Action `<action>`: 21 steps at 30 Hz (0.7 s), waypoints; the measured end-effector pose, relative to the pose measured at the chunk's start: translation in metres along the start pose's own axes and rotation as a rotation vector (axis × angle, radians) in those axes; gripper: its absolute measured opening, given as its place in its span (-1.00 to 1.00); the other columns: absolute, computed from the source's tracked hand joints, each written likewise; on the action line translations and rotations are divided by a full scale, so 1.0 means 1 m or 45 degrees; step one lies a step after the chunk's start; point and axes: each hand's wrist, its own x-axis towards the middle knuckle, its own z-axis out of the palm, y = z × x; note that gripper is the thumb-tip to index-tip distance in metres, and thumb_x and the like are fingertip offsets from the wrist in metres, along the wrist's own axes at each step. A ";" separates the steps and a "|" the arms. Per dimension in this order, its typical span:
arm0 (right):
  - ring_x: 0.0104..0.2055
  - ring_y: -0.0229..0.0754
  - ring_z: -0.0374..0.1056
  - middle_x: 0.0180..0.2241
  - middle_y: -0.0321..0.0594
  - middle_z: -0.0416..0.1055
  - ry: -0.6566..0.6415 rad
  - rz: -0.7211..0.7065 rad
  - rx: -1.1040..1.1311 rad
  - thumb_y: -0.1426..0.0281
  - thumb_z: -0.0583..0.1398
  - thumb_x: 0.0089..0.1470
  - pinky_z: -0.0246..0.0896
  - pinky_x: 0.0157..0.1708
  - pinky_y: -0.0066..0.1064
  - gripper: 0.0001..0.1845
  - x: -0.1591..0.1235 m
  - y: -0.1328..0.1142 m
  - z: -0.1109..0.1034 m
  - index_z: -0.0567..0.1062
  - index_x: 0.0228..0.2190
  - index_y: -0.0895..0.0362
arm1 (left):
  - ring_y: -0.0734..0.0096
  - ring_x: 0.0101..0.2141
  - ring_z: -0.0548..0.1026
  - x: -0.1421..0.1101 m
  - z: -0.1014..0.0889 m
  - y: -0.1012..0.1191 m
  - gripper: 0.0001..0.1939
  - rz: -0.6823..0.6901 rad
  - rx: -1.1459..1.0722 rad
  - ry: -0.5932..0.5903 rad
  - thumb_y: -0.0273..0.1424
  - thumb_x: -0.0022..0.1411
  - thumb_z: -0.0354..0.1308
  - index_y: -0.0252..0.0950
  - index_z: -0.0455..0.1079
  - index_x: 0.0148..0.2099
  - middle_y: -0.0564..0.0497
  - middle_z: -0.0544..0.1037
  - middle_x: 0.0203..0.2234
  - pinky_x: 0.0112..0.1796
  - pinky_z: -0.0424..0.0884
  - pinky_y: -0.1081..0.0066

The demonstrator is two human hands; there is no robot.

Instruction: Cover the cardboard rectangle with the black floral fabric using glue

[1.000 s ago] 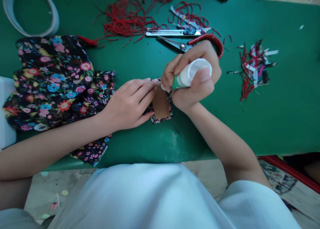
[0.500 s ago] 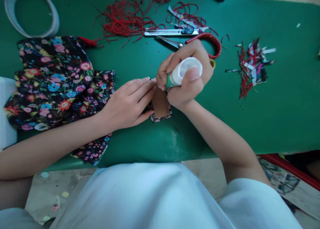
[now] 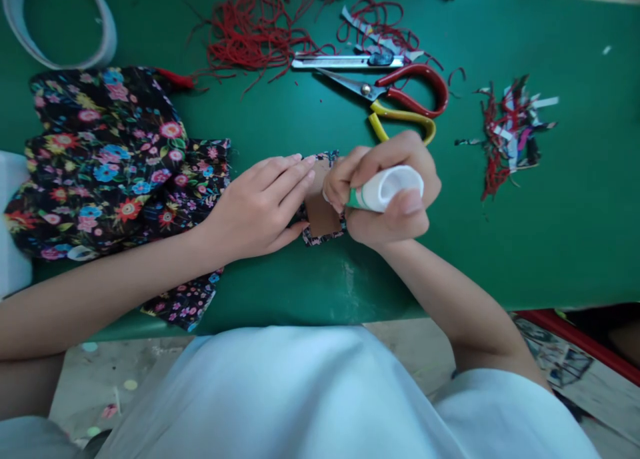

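Note:
A small brown cardboard piece (image 3: pixel 324 217), edged with dark floral cloth, lies on the green table. My left hand (image 3: pixel 263 205) rests flat over its left side, fingers stretched and close together. In my right hand (image 3: pixel 400 155) is a white and green glue stick (image 3: pixel 377 193), wrapped by the fingers with the thumb on its open end. The tube leans with its lower end toward the cardboard's right edge; that tip is hidden behind my fingers. Beyond the right hand lie scissors (image 3: pixel 420 85) with one red and one yellow handle, blades pointing left.
Black floral fabric (image 3: pixel 105 172) spreads under and beyond my left forearm. A utility knife (image 3: pixel 340 62) lies above the scissors near tangled red cord (image 3: pixel 255 35). Scraps (image 3: pixel 510 129) are heaped at right. A tape roll (image 3: pixel 107 39) and white container (image 3: pixel 13 225) stand at left.
My right hand has moved toward me and slightly right with the glue stick, uncovering the scissors' handles and the cardboard's far end. My left hand has stayed in place.

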 end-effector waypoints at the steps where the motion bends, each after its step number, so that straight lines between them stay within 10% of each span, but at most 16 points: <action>1: -0.78 -0.33 0.03 -0.74 -0.45 0.11 -0.020 0.010 0.029 0.12 0.18 0.12 0.04 -0.76 -0.43 -0.70 -0.003 -0.004 -0.001 0.35 -0.50 0.03 | -0.14 0.24 0.33 0.000 0.000 0.000 -0.39 -0.007 -0.006 -0.007 -0.27 0.34 0.08 -0.53 0.23 0.32 -0.37 0.34 0.26 0.20 0.32 -0.10; 13: -0.70 -0.22 0.20 -0.67 -0.33 0.23 -0.172 0.310 -0.007 0.11 0.20 0.04 0.09 -0.72 -0.32 -0.73 -0.039 -0.051 -0.020 0.43 -0.47 0.04 | -0.16 0.24 0.33 0.001 -0.003 0.003 -0.41 -0.025 0.008 -0.037 -0.30 0.34 0.06 -0.50 0.23 0.33 -0.37 0.32 0.28 0.19 0.33 -0.14; 21: -0.74 -0.28 0.17 -0.69 -0.37 0.23 -0.189 0.187 -0.018 0.10 0.19 0.08 0.05 -0.78 -0.40 -0.71 -0.026 -0.036 -0.014 0.38 -0.49 0.04 | -0.16 0.26 0.30 0.001 -0.001 0.002 -0.40 -0.019 -0.026 -0.031 -0.30 0.35 0.07 -0.53 0.22 0.33 -0.39 0.30 0.28 0.22 0.29 -0.14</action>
